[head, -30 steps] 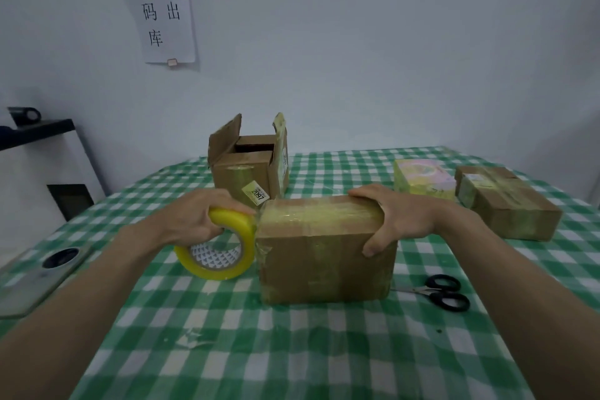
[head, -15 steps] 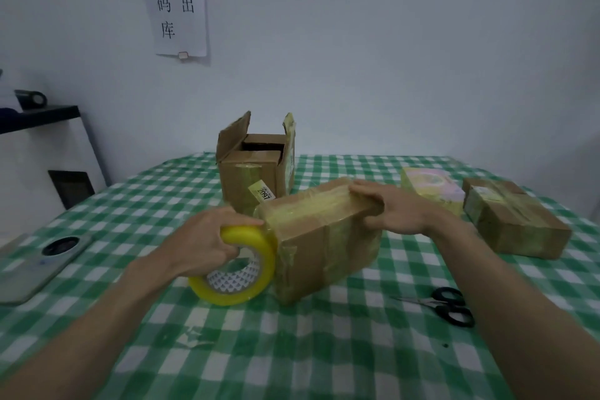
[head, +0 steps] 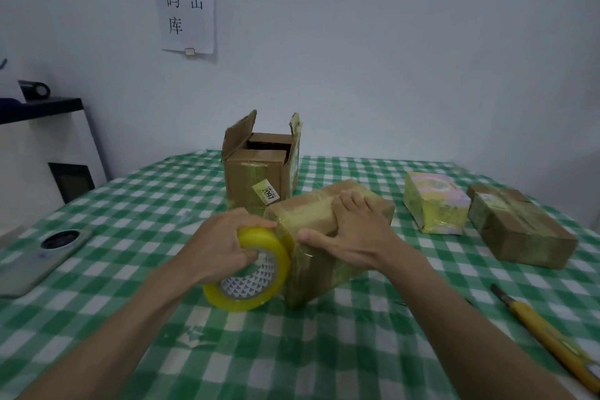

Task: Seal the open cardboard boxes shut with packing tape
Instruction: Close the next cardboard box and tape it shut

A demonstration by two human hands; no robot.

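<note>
Box (head: 328, 230), taped shut, turned at an angle on table (head: 130, 204), under right hand (head: 354, 234). Right fingers (head: 349, 204) laid nearly straight and spread over top face, thumb (head: 311, 235) pressed along near left edge; nothing gripped. Tape roll (head: 256, 273), yellow, upright just left of that thumb, touching box's left end. Left hand (head: 220, 243) curled over roll: fingers (head: 256, 221) wrapped across outer rim, thumb tucked at the core. Clear tape glossy over box corner between the two hands. Open box (head: 259, 172) beyond both sets of fingertips, flaps up, label reading 2097 on front. Yellow parcel (head: 435, 208) and sealed box (head: 519, 230) well right of right fingers. Knife (head: 545, 334), yellow handled, beside right forearm. Phone (head: 42, 256) far left of left hand. Paper sign (head: 186, 0) on wall behind.
</note>
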